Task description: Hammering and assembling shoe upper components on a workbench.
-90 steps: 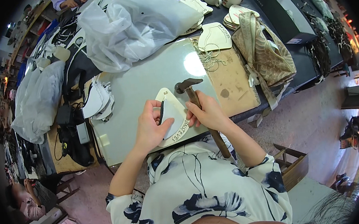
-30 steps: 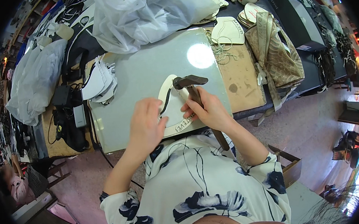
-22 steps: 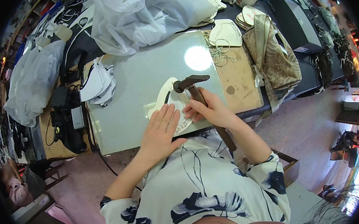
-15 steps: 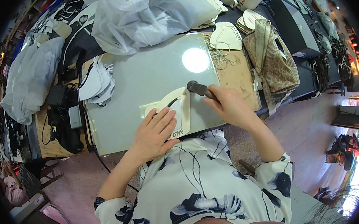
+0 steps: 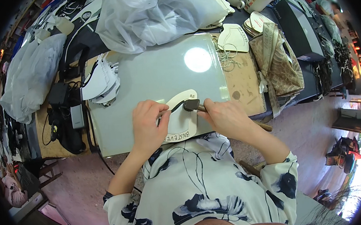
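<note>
Near the front edge of the table lies a cream card template (image 5: 191,132) with dark lettering. A white shoe-upper piece (image 5: 180,121) rests on it, with a narrow black strip (image 5: 176,109) along its curved edge. My right hand (image 5: 227,116) is closed round the handle of a hammer. The dark hammer head (image 5: 191,105) is over the right end of the strip; whether it touches cannot be told. My left hand (image 5: 150,122) is closed at the left side of the template, thumb and fingers pinching the strip, partly hiding it.
The work lies on a glossy grey board (image 5: 145,81). White cut pieces (image 5: 101,84) are stacked left, beside a black adapter (image 5: 58,96). A large plastic bag (image 5: 153,18) covers the back. At right are tangled string (image 5: 228,59), a brown patterned bag (image 5: 277,64) and a black box (image 5: 298,29).
My left hand has gone from lying flat over the template to pinching at the strip. The hammer has moved down from above the template's right side onto its upper part.
</note>
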`<action>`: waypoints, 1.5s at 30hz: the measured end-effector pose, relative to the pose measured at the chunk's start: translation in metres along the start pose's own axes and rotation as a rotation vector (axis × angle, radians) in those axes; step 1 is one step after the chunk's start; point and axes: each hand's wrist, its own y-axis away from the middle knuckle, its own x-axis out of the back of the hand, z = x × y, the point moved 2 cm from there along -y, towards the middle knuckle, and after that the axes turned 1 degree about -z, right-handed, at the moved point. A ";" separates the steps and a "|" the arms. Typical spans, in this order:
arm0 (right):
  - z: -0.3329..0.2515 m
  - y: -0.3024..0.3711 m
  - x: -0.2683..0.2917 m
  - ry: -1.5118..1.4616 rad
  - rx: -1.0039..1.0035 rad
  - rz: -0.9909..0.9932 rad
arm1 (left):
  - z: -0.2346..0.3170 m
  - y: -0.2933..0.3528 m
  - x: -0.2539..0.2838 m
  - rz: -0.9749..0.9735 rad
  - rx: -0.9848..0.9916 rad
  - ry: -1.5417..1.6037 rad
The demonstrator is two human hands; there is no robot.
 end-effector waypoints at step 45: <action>-0.044 0.008 -0.024 -0.040 0.230 0.017 | -0.015 -0.020 0.033 -0.489 0.088 0.015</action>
